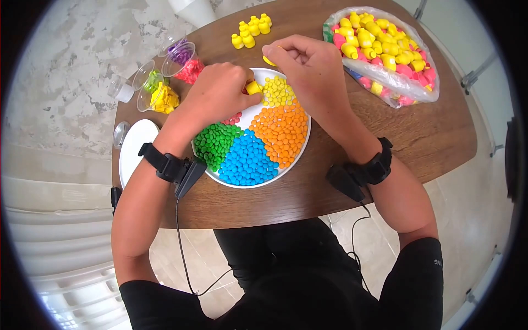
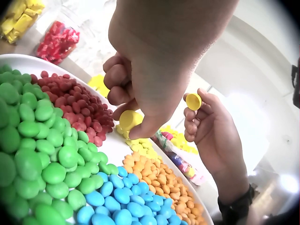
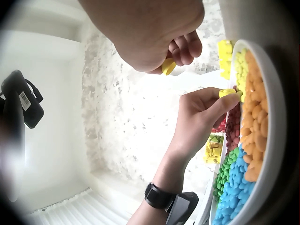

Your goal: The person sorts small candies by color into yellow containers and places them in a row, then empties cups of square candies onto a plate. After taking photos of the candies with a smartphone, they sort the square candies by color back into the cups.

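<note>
Pinching a small yel. pot (image 1: 253, 88), the L hand (image 1: 214, 93) is down at the far part of the white plate (image 1: 307, 144), approx. 12 o'clock from its centre (12 = straight away from the person). Thumb & forefinger are only as far apart as the pot is wide; other fingers curl in. R hand (image 1: 313, 69) pinches a shallow yel. cap (image 2: 193, 101) btwn thumb & fingertips, rest of fingers bent, w/ its hollow side showing in the L wrist view. Key relation, as I judge it: pot vs. yel. sweets (image 1: 279, 91). The pile is at approx. 3 o'clock from the pot, just beside it, & the L hand is the nearer one; the R wrist view has the R hand well off the plate. Cap is at approx. 1 o'clock from the pot, apart from it. Pot's long axis & which end is open: can't tell, fingers cover too much. Round the plate: orange sweets (image 1: 279, 132) at 3 o'clock, blue (image 1: 248, 159) at 6, green (image 1: 217, 144) btwn 8 & 9, red (image 3: 233, 126) at approx. 10, partly under the L hand in the head view. Beyond the plate, yel. bottles (image 1: 253, 27) stand in a group at 12 o'clock; the clear bag (image 1: 410, 94) w/ yel. & pink pieces is at approx. 2.
</note>
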Demonstrator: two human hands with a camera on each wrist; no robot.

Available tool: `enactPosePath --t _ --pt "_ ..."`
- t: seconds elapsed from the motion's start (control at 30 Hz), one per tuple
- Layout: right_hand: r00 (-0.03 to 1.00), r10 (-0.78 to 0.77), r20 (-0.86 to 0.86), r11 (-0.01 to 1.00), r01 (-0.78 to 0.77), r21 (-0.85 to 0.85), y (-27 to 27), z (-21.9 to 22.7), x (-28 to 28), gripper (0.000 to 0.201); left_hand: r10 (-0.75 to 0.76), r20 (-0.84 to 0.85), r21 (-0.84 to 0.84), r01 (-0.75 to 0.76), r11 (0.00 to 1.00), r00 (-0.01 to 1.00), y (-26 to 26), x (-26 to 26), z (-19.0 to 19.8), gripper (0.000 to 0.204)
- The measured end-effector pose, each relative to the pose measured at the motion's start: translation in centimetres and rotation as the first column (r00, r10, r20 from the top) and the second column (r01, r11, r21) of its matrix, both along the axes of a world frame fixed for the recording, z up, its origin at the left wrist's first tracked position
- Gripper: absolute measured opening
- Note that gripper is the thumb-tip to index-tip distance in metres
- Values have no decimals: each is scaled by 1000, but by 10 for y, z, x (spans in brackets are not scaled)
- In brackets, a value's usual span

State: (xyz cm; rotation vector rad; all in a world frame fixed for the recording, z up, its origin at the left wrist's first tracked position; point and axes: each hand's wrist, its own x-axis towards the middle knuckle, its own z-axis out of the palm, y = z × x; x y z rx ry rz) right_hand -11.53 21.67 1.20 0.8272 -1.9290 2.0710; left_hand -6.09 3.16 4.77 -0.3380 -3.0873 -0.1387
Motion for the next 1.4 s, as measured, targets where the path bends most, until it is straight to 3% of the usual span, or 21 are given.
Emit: enactPosePath --t 0.23,0.67,0.87,0.97,1.03,1.17,1.23,1.4 --pt "1000 -19 -7 999 19 -27 0 -1 -3 27 -77 42 -149 83 985 996 7 -12 9 42" --pt "995 -3 103 996 -6 90 1 -14 -15 29 -32 106 -144 47 988 994 10 -9 23 38" --pt "966 82 244 990 -106 89 4 -12 -16 31 -56 -22 54 57 997 998 5 -5 27 35" --pt "939 139 315 980 -175 89 6 -9 -13 29 26 -14 167 -23 986 1000 9 7 27 34" --pt "898 232 374 966 -256 15 4 -9 -10 34 119 0 416 -109 903 993 9 17 17 35" --pt "836 316 448 938 -345 -18 1 -3 1 33 131 31 605 -123 787 991 6 34 -1 28" --pt "801 370 471 914 -403 -32 2 0 5 27 141 -8 585 -110 804 990 3 37 -6 25" --pt "826 362 432 906 -421 45 2 5 9 24 159 -71 592 -87 801 985 5 48 -7 23"
